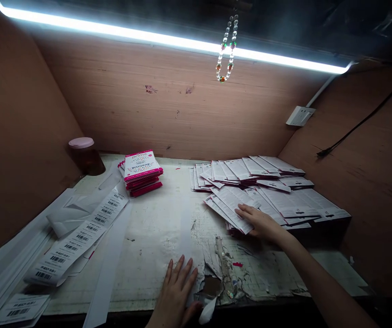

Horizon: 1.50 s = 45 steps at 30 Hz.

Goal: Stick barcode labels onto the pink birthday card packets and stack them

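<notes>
My left hand (pixel 178 289) lies palm down near the front edge of the table, its fingers spread and nothing in it. At the right, my right hand (pixel 259 223) grips the near end of a white printed cardboard packet (pixel 231 207), fingers on top and the thumb hidden. That packet lies tilted over others at the front of a spread heap of white packets (pixel 243 171). Back left of centre stands a stack of pink-and-white packets (pixel 143 168), front faces up.
A curling strip of barcode labels (pixel 76 241) and loose backing paper (pixel 7 259) cover the left side. A lidded brown jar (pixel 86 155) stands at the back left. Torn table covering (pixel 216 269) lies near the front edge. A bead string (pixel 226 50) hangs before the lamp (pixel 114 32).
</notes>
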Tool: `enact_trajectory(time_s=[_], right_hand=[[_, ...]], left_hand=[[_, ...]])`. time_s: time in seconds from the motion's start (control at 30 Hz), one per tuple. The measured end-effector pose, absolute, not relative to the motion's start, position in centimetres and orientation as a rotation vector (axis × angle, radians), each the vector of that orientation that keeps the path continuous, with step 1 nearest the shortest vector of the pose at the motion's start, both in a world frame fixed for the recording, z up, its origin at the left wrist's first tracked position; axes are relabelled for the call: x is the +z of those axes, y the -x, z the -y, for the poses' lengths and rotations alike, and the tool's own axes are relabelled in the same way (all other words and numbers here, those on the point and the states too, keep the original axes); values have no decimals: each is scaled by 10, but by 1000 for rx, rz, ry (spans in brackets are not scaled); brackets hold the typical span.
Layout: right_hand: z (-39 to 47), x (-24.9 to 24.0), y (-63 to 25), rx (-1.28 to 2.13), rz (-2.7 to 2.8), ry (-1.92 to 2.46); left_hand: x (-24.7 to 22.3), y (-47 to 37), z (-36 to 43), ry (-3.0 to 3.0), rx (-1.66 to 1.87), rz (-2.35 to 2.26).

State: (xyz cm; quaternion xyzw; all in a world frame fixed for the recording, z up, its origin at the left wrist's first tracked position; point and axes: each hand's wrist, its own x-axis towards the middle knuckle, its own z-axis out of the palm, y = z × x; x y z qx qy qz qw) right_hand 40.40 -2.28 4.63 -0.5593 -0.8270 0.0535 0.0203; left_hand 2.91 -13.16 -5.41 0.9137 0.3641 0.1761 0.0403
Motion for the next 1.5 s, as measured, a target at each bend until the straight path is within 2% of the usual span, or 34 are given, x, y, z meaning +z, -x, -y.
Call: enact_trajectory(time_s=[0.17, 0.33, 0.43, 0.57, 0.67, 0.8, 0.97, 1.17, 1.37, 1.5], right_hand=[[24, 48, -398, -10, 2602, 1646], [48, 71, -382, -212, 2447, 1254], [77, 96, -371, -173, 2265, 1074], [111, 108, -362, -44, 1933, 1128], [128, 93, -362, 186, 1730, 1197], [148, 55, -365, 558, 1536, 1208], [172, 11, -368, 730, 1340, 1301], [181, -9, -369, 702, 1180, 1306], [169, -16, -359, 632, 1198, 1230], [164, -16, -353, 519, 1175, 1098]], left_hand=[[-43, -26, 136, -2667, 637, -1113], [-21, -30, 128, -2343, 709, -1011], [-2, -40, 120, -1983, 749, -1008], [16, -64, 99, -1516, 1013, -945], [21, -79, 79, -1372, 1239, -942], [11, -89, 66, -1451, 1148, -881], [-13, -104, 67, -1588, 1115, -890], [5, -112, 68, -1761, 1227, -923], [19, -114, 63, -1798, 989, -674], [16, -119, 64, -1722, 1030, -651]])
